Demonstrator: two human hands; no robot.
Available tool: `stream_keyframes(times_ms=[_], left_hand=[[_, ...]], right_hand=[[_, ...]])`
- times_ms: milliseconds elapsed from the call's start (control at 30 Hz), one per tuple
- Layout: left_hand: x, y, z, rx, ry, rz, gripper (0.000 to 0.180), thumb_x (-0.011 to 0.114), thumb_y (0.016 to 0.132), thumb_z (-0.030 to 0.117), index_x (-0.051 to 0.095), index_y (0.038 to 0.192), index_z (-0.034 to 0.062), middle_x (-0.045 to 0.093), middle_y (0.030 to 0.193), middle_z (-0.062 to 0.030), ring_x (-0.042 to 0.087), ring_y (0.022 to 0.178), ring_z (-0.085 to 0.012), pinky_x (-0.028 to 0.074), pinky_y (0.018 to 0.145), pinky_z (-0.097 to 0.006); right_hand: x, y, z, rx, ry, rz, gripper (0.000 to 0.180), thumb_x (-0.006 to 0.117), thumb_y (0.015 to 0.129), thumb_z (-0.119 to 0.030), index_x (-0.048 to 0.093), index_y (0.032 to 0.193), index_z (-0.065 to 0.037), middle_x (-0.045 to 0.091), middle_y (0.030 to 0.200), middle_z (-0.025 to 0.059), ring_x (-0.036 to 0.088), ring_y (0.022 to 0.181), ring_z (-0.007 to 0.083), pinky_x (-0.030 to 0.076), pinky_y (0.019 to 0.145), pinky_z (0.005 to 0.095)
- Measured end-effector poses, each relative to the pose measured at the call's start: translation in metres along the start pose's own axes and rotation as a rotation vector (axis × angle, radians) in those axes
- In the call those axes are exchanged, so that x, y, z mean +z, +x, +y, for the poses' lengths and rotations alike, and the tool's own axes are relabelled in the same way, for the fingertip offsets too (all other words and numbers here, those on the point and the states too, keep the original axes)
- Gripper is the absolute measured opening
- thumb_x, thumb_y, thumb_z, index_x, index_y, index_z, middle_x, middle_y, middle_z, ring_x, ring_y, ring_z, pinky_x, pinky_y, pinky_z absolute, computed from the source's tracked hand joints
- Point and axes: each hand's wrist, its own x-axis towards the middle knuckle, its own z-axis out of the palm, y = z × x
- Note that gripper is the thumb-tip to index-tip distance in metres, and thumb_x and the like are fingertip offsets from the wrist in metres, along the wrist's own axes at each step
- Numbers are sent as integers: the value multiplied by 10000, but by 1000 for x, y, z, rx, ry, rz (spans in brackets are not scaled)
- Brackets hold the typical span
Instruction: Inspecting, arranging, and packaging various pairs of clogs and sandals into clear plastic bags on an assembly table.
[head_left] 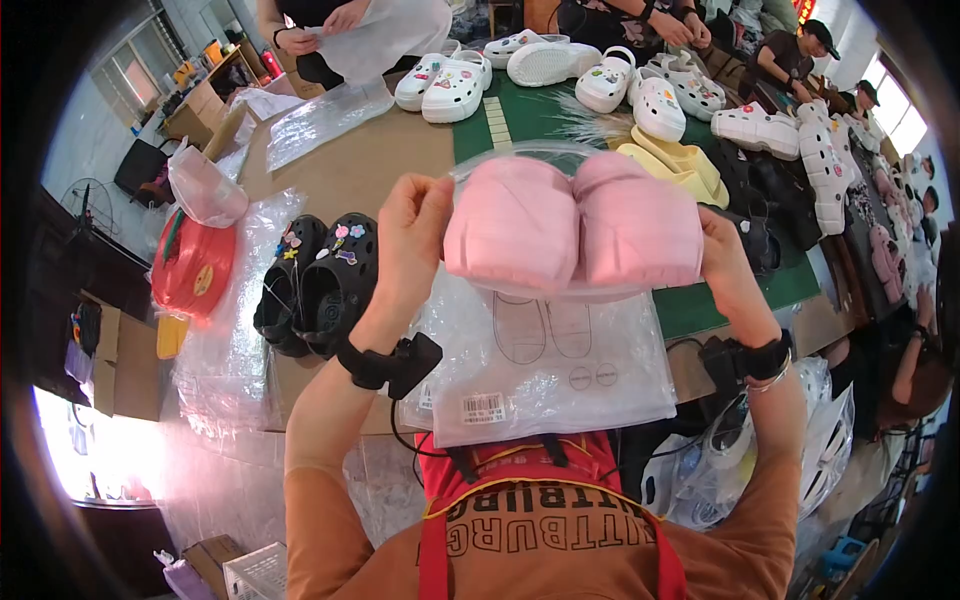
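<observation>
A pair of pale pink foam clogs (pixel 573 222) is held up side by side above the table, soles toward the camera, at the mouth of a clear plastic bag (pixel 545 365) that hangs below them down to the person's chest. The left hand (pixel 412 237) is clenched on the outer edge of the left clog together with the bag's rim, and the right hand (pixel 722 262) is clamped in the same way on the outer edge of the right clog. The step in hand is judged to be bagging: the shoes appear to be lodged in the bag's opening and not yet dropped to its bottom. For the next move, the two clogs would need to be kept pressed together and the film kept spread wide, so that the soles are not caught on the rim. On the brown tabletop (pixel 345 170) to the left, a pair of black clogs with small coloured charms (pixel 310 282) is laid on loose plastic film. White clogs with charms (pixel 445 82) and pale yellow slides (pixel 672 162) are ranged farther back, where other people are at work.
</observation>
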Motion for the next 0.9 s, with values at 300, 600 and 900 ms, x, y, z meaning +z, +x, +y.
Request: stream_keyframes(times_ms=[300,600,900], left_hand=[[-15,26,31,-22,-192,63,232,513,886,254,507,825,31,494,625,2,433,471,-54,340,403,-204],[-25,110,83,204,18,30,230,543,863,241,533,833,14,520,668,-19,497,545,-92,437,519,-240],[-58,43,23,87,100,98,145,483,847,124,514,809,-13,536,658,-50,524,535,-106,438,488,-227]], right_hand=[[-10,20,-71,-164,52,11,170,554,803,-228,523,726,-80,363,544,-65,285,480,19,181,425,185],[-41,98,-119,-391,-43,32,191,565,823,-275,527,743,-106,481,631,-41,399,518,15,311,473,160],[-19,27,-39,-109,252,-119,253,538,845,-155,467,1075,-77,490,682,-14,437,590,37,338,514,171]])
